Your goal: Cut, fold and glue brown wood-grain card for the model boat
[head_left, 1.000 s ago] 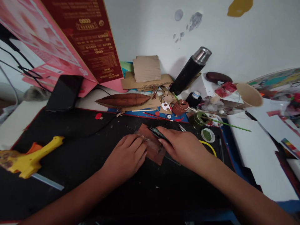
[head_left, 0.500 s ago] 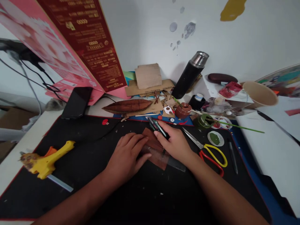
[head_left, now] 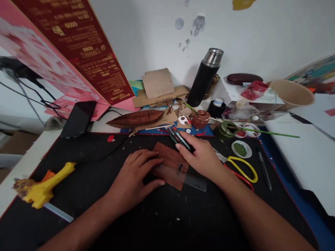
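Observation:
A brown painted cardboard piece (head_left: 169, 158) lies on the black mat (head_left: 86, 188). A clear ruler (head_left: 192, 180) lies across its lower half. My left hand (head_left: 132, 179) rests flat on the mat with its fingers spread, the fingertips pressing the left end of the ruler and the cardboard. My right hand (head_left: 201, 157) is closed round a dark green utility knife (head_left: 177, 136), whose far end points up and left past the cardboard's top right corner.
Yellow-handled scissors (head_left: 239, 167) and a pen (head_left: 264, 169) lie right of my right hand. A yellow glue gun (head_left: 42, 190) is at the left. A brown boat shape (head_left: 136, 118), paint pots, a black flask (head_left: 203, 78), cardboard scraps and a phone (head_left: 78, 118) crowd the back.
The view has shifted. My right hand with the knife has slid along the ruler toward the cardboard's upper right corner. My left hand has stayed pressing on the ruler's left end.

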{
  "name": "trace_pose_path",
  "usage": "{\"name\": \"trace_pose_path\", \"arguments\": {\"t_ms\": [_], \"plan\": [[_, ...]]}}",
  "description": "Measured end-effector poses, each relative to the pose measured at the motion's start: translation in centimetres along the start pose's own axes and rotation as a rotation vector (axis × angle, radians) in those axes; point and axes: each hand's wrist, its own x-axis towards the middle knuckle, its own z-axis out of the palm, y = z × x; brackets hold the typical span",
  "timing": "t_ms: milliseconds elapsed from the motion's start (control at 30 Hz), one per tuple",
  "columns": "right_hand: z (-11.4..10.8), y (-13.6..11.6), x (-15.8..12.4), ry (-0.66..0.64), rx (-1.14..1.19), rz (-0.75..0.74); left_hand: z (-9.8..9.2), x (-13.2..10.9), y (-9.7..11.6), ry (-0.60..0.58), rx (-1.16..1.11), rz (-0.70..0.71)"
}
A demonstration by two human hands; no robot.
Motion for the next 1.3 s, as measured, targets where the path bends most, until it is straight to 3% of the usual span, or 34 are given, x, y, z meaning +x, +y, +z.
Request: {"name": "trace_pose_path", "arguments": {"t_ms": [467,733,933,1133,1300], "plan": [[-0.4,0.0,0.2,0.074,0.127,0.063,-0.1,1.0,1.3,-0.023,0.105,-0.026],[-0.5,0.0,0.2,0.116,0.143,-0.025,0.4,3.3,2.6,-0.130,0.264,-0.008],[-1.1,0.1,0.2,0.145,0.118,-0.055,0.5,4.3,2.3,-0.059,0.278,-0.044],[-1.5,0.3,0.3,0.136,0.050,-0.083,0.3,4.0,0.6,-0.144,0.218,-0.068],[-1.5,0.2,0.3,0.111,0.001,-0.128,0.4,3.2,1.8,-0.088,0.294,-0.100]]}}
